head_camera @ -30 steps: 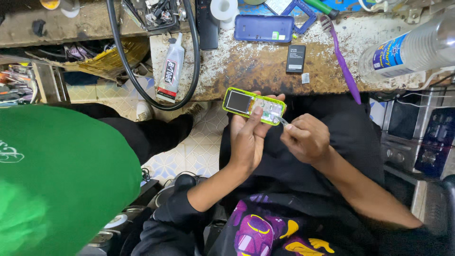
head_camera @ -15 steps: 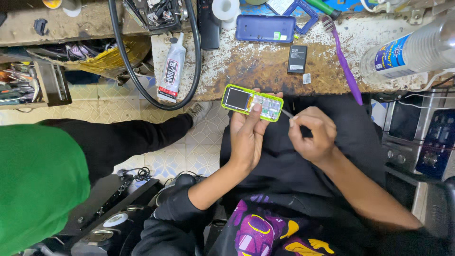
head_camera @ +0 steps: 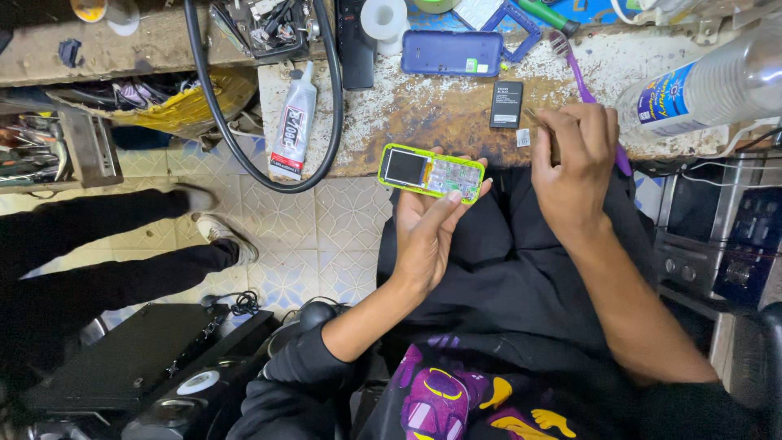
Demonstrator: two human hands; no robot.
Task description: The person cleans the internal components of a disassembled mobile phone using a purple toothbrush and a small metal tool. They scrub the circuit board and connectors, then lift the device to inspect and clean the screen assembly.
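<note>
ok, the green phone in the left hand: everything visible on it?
The green phone is a small bar handset with a lime-green, plastic-looking frame. Its dark screen is toward the left end; where a keypad would sit, bare circuit board shows. It lies nearly level, face up, on the left hand, whose thumb presses its lower edge, just in front of the workbench edge. The right hand is apart from it.

**A cramped repair corner, seen from above**

A worn workbench (head_camera: 423, 122) with a stained, flaking top runs along the upper edge of the view, its front edge chipped and mottled brown. Below it lies a floor (head_camera: 318, 236) of pale patterned tiles under even indoor light. To the left, an open shelf (head_camera: 81, 147) sits beneath a second bench top. Dark equipment cases (head_camera: 138, 367), possibly audio units, crowd the floor's lower left corner. Stacked metal appliances (head_camera: 709, 236) stand at the right edge.
</note>
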